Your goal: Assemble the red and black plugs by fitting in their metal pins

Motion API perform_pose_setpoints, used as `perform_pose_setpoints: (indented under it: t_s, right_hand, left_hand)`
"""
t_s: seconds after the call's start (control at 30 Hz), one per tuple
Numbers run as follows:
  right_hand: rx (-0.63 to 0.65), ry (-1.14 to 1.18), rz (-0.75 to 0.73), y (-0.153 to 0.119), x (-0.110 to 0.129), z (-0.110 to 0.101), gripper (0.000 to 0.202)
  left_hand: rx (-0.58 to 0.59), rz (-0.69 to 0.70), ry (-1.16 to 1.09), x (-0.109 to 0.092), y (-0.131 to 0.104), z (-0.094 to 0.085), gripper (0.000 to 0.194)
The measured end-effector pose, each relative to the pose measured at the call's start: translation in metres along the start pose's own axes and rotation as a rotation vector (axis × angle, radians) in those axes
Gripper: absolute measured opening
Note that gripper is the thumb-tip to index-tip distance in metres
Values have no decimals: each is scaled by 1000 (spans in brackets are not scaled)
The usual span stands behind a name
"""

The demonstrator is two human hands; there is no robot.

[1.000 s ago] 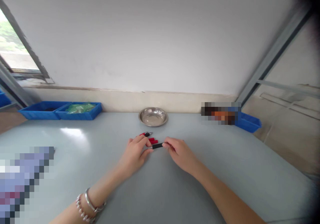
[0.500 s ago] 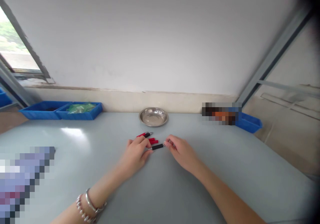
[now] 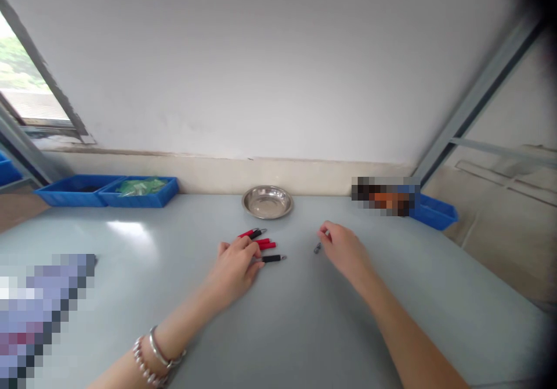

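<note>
My left hand point(image 3: 238, 262) lies low over the table, thumb and fingers closed on the rear of a slim black rod point(image 3: 271, 258) with a metal tip pointing right. Partly behind those fingers are two red rods point(image 3: 266, 244). Farther back, another red rod point(image 3: 247, 233) and a black one point(image 3: 257, 234) have thin metal loops at their ends. Off to the right, my right hand point(image 3: 343, 251) is closed in a pinch. A small dark metal piece point(image 3: 317, 249) shows at its fingertips, its exact kind too small to make out.
A round steel dish point(image 3: 267, 202) stands near the wall. Blue bins point(image 3: 134, 200) sit at the back left, one with a green plastic bag point(image 3: 141, 187). Another blue bin point(image 3: 435, 212) and a blurred-out object point(image 3: 383, 197) are at the back right. A pixelated item lies at left.
My right hand has let go of the black rod's tip and moved right and slightly away, where the small metal piece now shows. My left hand stays with the black rod, which has settled slightly lower.
</note>
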State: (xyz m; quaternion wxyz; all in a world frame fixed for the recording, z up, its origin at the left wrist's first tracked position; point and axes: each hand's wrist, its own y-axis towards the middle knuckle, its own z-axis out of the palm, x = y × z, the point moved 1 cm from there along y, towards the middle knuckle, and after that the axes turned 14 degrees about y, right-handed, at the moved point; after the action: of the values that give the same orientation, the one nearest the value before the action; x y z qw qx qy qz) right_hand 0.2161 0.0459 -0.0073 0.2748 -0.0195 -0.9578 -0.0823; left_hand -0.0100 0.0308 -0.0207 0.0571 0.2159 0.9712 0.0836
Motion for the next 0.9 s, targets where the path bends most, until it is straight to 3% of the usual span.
perform_pose_setpoints:
  t_s: [0.33, 0.9]
  right_hand:
    - [140, -117, 34, -5, -1, 9, 6]
    - [172, -158, -1, -7, -2, 15, 8]
  left_hand:
    - [-23, -39, 15, 0, 0, -3, 15]
    - [-11, -103, 90, 9, 8, 3, 20]
